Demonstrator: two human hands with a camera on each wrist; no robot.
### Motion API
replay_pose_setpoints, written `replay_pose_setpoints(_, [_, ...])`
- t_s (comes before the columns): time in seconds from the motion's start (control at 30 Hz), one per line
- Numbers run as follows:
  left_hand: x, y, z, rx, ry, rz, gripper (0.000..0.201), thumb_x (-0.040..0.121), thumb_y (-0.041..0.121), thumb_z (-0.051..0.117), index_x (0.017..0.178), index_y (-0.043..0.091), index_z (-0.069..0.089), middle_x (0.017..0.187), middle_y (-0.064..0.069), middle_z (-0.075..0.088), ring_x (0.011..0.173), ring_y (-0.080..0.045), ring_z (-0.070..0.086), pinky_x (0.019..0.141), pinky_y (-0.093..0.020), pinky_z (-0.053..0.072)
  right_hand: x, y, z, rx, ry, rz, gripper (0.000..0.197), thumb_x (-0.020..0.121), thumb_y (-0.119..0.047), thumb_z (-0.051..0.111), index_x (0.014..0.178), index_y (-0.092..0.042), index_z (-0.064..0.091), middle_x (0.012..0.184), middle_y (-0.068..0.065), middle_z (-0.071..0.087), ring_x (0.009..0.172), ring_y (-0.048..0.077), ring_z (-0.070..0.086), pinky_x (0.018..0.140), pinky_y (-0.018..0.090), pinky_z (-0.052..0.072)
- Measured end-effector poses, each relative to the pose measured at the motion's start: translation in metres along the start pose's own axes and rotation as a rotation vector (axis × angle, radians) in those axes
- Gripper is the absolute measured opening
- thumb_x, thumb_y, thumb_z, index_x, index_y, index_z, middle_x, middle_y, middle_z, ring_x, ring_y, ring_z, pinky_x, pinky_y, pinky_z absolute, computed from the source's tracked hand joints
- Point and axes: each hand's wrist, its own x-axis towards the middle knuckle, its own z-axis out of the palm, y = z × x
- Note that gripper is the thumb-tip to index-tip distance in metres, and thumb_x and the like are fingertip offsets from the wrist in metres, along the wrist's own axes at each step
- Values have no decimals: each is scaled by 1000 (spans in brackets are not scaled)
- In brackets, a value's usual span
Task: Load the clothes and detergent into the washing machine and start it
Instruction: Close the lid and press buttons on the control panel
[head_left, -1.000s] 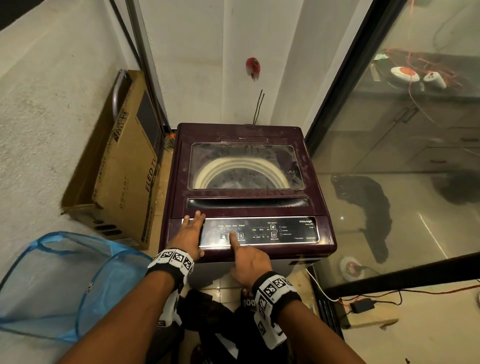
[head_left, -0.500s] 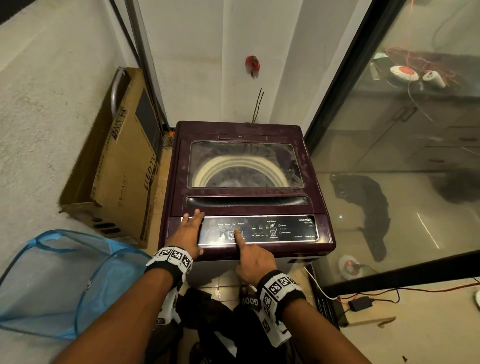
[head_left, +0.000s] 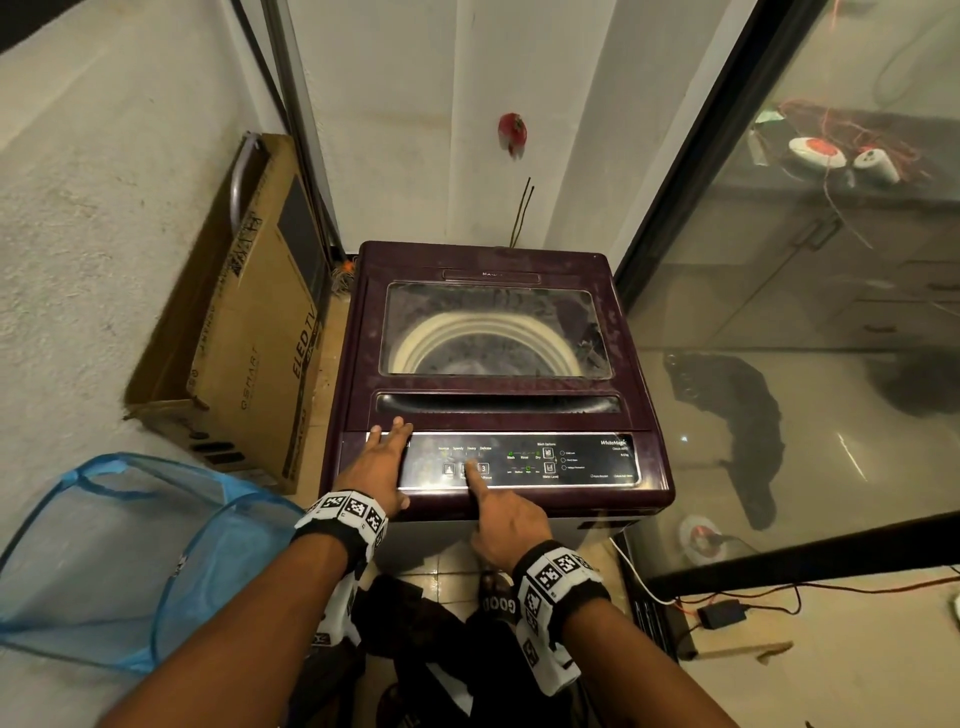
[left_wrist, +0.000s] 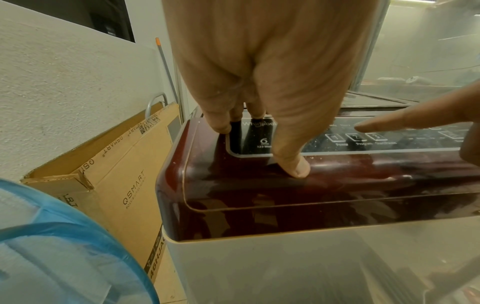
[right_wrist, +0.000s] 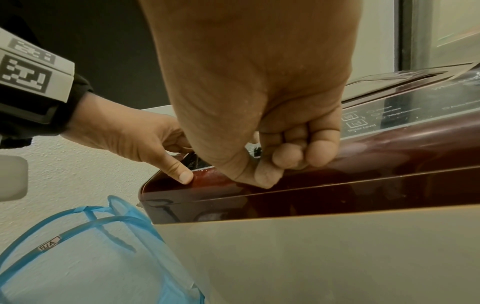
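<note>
A maroon top-loading washing machine (head_left: 498, 267) stands ahead with its glass lid (head_left: 493, 327) down. Through the glass I see the white drum rim and dim grey contents that I cannot make out. My left hand (head_left: 382, 462) lies flat on the left end of the control panel (head_left: 576, 460), thumb on the front edge (left_wrist: 293, 166). My right hand (head_left: 506, 525) points with a straight index finger (head_left: 471, 470) at the middle of three buttons. Its other fingers (right_wrist: 298, 152) are curled and hold nothing. Green lights glow on the panel. No detergent is in view.
A blue mesh laundry basket (head_left: 119, 561) stands on the floor at the left. Behind it a cardboard TV box (head_left: 249, 353) leans on the wall. A glass door (head_left: 779, 389) closes off the right side. Cables and an adapter (head_left: 722, 613) lie at the lower right.
My right index finger slid a little right along the button row, then back to the middle button. The left hand has stayed where it was.
</note>
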Motion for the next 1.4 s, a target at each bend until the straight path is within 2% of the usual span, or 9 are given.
replay_pose_setpoints(0.13, [0, 0, 0, 17, 7, -10, 113, 74, 11, 83, 156, 26, 7, 167, 6, -1, 153, -23, -1, 116, -52, 33, 2, -3, 4, 5, -13, -5, 94, 93, -23, 59, 162, -31, -4, 120, 16, 68, 108, 36, 67, 92, 44, 54])
replay_pose_setpoints(0.4, [0, 0, 0, 17, 8, -5, 113, 73, 10, 83, 156, 27, 8, 167, 5, 0, 153, -24, 0, 115, -54, 33, 4, -2, 5, -8, -32, -16, 94, 94, -23, 56, 161, -32, -9, 118, 14, 68, 105, 33, 67, 88, 43, 54])
replay_pose_setpoints(0.8, [-1, 3, -4, 58, -7, -16, 114, 73, 14, 84, 156, 27, 7, 167, 7, 1, 154, -23, 1, 114, -55, 35, 2, 0, -2, 22, -17, -2, 89, 92, -22, 57, 162, -37, 3, 121, 15, 66, 112, 34, 65, 94, 42, 53])
replay_pose_setpoints(1.13, [-2, -2, -4, 55, -3, -9, 114, 73, 16, 84, 155, 30, 6, 167, 9, 0, 154, -21, 1, 113, -56, 36, 2, -1, -2, 16, -12, 6, 91, 93, -27, 60, 162, -35, 1, 124, 15, 67, 114, 35, 65, 96, 44, 52])
replay_pose_setpoints(1.33, [-9, 4, -13, 58, -22, -25, 114, 75, 19, 84, 156, 31, 5, 167, 0, 2, 153, -24, 10, 115, -53, 34, 4, -3, -3, 6, -28, 13, 88, 94, -27, 58, 162, -34, 2, 122, 14, 66, 112, 35, 65, 94, 44, 52])
replay_pose_setpoints(1.4, [-9, 6, -13, 59, -20, -24, 115, 75, 18, 84, 156, 31, 4, 167, 1, 1, 153, -23, 8, 114, -54, 35, 4, -4, -4, 0, -25, 16, 88, 94, -26, 58, 162, -33, 2, 122, 14, 66, 111, 35, 65, 93, 43, 52])
